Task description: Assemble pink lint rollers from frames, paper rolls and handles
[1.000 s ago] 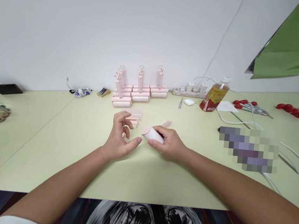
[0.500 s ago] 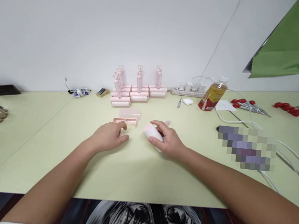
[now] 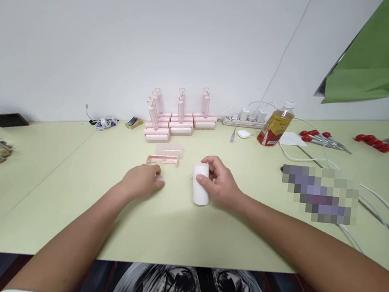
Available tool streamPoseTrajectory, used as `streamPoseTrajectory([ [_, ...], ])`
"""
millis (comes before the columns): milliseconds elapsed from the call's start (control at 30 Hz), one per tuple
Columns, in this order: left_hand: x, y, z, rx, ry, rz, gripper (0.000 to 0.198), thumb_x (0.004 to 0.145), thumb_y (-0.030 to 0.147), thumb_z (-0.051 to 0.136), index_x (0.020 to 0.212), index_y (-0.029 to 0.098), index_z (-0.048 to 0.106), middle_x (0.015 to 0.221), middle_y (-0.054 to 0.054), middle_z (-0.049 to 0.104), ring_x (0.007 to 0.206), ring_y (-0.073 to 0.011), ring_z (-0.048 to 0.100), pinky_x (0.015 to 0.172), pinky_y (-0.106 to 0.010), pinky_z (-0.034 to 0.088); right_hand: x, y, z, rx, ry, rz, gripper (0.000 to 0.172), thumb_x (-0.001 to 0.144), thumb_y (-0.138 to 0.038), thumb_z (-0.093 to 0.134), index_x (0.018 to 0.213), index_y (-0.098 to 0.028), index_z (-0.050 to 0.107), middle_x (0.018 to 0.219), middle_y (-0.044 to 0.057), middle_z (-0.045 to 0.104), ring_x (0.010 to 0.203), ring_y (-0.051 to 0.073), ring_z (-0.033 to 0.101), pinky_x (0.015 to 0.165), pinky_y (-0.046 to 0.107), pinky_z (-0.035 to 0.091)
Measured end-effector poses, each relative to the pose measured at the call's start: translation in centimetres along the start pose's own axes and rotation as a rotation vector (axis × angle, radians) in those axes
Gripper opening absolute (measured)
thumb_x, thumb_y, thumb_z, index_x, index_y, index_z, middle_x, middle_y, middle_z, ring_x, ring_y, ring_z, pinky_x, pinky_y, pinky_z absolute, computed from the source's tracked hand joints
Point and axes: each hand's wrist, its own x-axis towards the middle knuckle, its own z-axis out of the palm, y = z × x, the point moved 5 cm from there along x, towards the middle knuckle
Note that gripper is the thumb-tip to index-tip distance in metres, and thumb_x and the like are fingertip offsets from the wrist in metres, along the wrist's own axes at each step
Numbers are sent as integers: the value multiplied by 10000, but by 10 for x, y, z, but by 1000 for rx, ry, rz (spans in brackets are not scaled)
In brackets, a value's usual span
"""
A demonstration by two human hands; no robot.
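Observation:
My right hand (image 3: 221, 184) is closed round a white roller (image 3: 200, 190) that stands nearly upright on the pale green table (image 3: 180, 227). My left hand (image 3: 142, 182) rests knuckles-up on the table to its left, fingers curled over a small pale piece I cannot make out. Just beyond the left hand lie a pink tray-like part (image 3: 162, 160) and a clear pink cover (image 3: 170, 150).
Stacked pink lint rollers (image 3: 179, 120) stand at the back centre. A power strip (image 3: 243, 119), an amber bottle (image 3: 274, 126), red-handled tools (image 3: 322, 138), white cables (image 3: 378, 200) and a blurred-out patch (image 3: 317, 193) fill the right side. A green sheet (image 3: 378, 58) hangs top right.
My right hand has turned the white roller from lying tilted to standing on end. My left hand has dropped from raised and open to curled down on the table.

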Motion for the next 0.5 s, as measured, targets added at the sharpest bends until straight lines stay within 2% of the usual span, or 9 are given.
streamPoseTrajectory([
  [100,1,3,1,-85,35,42,250,808,463,479,858,228,548,796,-36,662,691,-220,597,549,-297,346,2,3,-2,94,51,37,352,783,-361,660,1015,-246,423,810,-24,550,682,146,560,607,290,458],
  [167,1,5,1,-136,61,69,230,807,451,482,834,226,517,745,-21,637,648,-201,571,534,-290,332,4,4,-3,149,77,56,359,775,-361,655,1009,-251,406,826,-31,533,611,120,536,545,271,455],
  [300,0,10,0,-254,115,133,201,765,402,548,763,218,467,698,2,588,615,-169,523,513,-270,311,5,1,-5,237,90,83,426,761,-351,632,1104,-265,395,847,-46,506,479,86,498,417,261,449],
  [433,1,14,-2,-492,149,220,272,787,382,555,646,196,416,646,15,524,580,-128,482,502,-245,317,6,-1,-7,350,88,117,353,731,-343,662,989,-229,450,846,-35,507,575,129,601,512,342,561],
  [500,1,15,-3,-666,176,256,273,821,378,539,658,188,431,672,7,549,596,-124,523,504,-233,362,6,1,-8,423,90,139,336,712,-324,681,934,-221,450,905,-21,519,636,146,637,552,361,580],
])
